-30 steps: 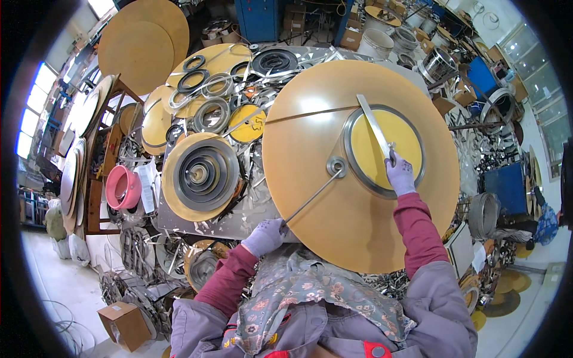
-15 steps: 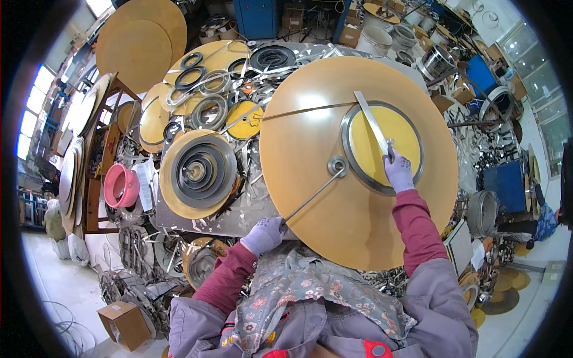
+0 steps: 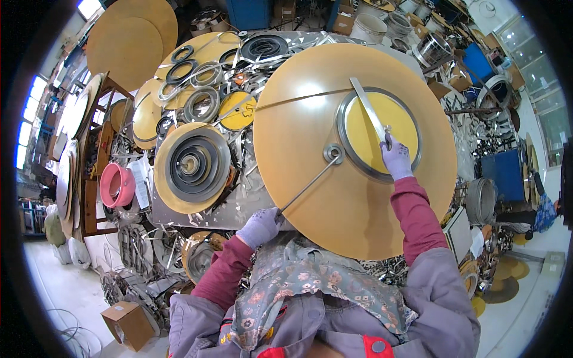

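Observation:
My left hand (image 3: 261,227), in a pale lilac glove, is closed around the near end of a thin metal rod (image 3: 307,185). The rod's far end carries a round metal roller (image 3: 333,154) against the left edge of a grey metal ring (image 3: 344,134). That ring encircles a yellow disc (image 3: 364,136) on a large tan round plate (image 3: 295,140). My gloved right hand (image 3: 397,157) grips the near end of a flat metal bar (image 3: 366,107) lying across the yellow disc. A thin strip (image 3: 298,98) runs from the left over the plate to the ring's top.
Left of the plate, a coil of dark rings (image 3: 191,164) rests on a tan disc. Loose rings (image 3: 202,105) and metal strips crowd the grey table (image 3: 250,203). A pink bowl (image 3: 117,185) stands at the left; a cardboard box (image 3: 127,325) is on the floor.
The whole view has shifted slightly, so things appear a little farther left and up. Both hands keep their holds on the rod and the bar.

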Demonstrator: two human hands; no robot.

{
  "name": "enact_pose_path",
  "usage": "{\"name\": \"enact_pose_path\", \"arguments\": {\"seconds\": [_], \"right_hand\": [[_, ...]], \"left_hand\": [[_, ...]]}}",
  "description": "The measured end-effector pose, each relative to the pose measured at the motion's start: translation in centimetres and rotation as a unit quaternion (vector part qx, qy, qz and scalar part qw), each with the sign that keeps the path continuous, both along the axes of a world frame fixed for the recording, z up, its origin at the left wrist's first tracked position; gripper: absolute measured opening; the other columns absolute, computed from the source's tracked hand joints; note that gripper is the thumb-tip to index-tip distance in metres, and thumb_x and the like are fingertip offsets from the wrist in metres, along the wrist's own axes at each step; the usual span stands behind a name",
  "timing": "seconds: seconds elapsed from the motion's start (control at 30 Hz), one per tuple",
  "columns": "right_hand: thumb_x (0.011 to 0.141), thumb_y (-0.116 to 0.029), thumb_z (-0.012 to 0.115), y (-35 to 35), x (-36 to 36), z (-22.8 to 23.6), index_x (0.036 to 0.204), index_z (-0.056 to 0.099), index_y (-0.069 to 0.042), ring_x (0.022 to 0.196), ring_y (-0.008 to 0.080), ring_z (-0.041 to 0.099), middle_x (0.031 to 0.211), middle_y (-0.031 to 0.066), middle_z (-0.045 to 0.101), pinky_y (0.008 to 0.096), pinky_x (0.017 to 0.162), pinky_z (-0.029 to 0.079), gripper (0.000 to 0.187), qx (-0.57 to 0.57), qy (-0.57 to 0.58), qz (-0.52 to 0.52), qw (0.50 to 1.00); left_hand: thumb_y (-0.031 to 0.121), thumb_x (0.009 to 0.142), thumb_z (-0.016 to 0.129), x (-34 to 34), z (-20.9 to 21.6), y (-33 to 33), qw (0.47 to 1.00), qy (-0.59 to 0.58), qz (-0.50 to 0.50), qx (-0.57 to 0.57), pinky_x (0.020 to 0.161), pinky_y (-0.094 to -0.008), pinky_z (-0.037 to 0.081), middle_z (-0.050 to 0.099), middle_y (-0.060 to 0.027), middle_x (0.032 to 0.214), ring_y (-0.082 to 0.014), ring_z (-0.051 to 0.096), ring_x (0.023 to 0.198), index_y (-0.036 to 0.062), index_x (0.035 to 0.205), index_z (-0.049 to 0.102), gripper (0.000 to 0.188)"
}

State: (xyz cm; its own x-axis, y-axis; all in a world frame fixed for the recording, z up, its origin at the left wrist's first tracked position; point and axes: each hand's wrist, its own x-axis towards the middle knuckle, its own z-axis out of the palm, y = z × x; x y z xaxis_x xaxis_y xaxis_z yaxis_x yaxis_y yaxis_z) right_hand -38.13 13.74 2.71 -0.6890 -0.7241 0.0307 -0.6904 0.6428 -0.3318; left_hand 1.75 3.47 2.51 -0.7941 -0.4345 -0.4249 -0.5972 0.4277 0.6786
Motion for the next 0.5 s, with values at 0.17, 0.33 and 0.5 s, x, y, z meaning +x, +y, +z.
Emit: {"name": "enact_pose_path", "arguments": {"seconds": [0.17, 0.33, 0.5], "right_hand": [[0.086, -0.026, 0.056, 0.1, -0.1, -0.1, 0.109, 0.057, -0.004, 0.084, 0.0391, 0.063, 0.089, 0.0238, 0.064, 0.0475, 0.078, 0.048, 0.032, -0.01, -0.005, 0.001, 1.0], [0.085, -0.025, 0.056, 0.0, -0.2, -0.3, 0.109, 0.058, -0.003, 0.084, 0.0391, 0.063, 0.09, 0.0244, 0.064, 0.0475, 0.078, 0.048, 0.032, -0.015, -0.006, 0.002, 1.0], [0.085, -0.025, 0.057, 0.4, -0.5, -0.8, 0.109, 0.058, -0.003, 0.084, 0.0388, 0.063, 0.088, 0.024, 0.064, 0.047, 0.078, 0.048, 0.032, -0.025, 0.019, 0.004, 0.999]], "left_hand": [[0.016, 0.087, 0.049, -0.1, 0.1, 0.0, 1.0, -0.008, 0.001, 0.007, 0.076, -0.0477, 0.046, 0.061, -0.0264, 0.091, -0.0431, 0.058, 0.089, -0.0007, 0.099, 0.059, 0.023], [0.017, 0.088, 0.05, 0.0, -0.6, 0.0, 1.0, -0.003, -0.003, -0.002, 0.075, -0.0487, 0.046, 0.062, -0.0253, 0.091, -0.0428, 0.058, 0.088, 0.0016, 0.1, 0.059, 0.022], [0.017, 0.088, 0.05, -0.1, 0.1, 0.1, 1.0, 0.014, 0.0, -0.011, 0.075, -0.0488, 0.046, 0.062, -0.0252, 0.09, -0.0431, 0.058, 0.088, 0.0014, 0.1, 0.059, 0.022]]}}
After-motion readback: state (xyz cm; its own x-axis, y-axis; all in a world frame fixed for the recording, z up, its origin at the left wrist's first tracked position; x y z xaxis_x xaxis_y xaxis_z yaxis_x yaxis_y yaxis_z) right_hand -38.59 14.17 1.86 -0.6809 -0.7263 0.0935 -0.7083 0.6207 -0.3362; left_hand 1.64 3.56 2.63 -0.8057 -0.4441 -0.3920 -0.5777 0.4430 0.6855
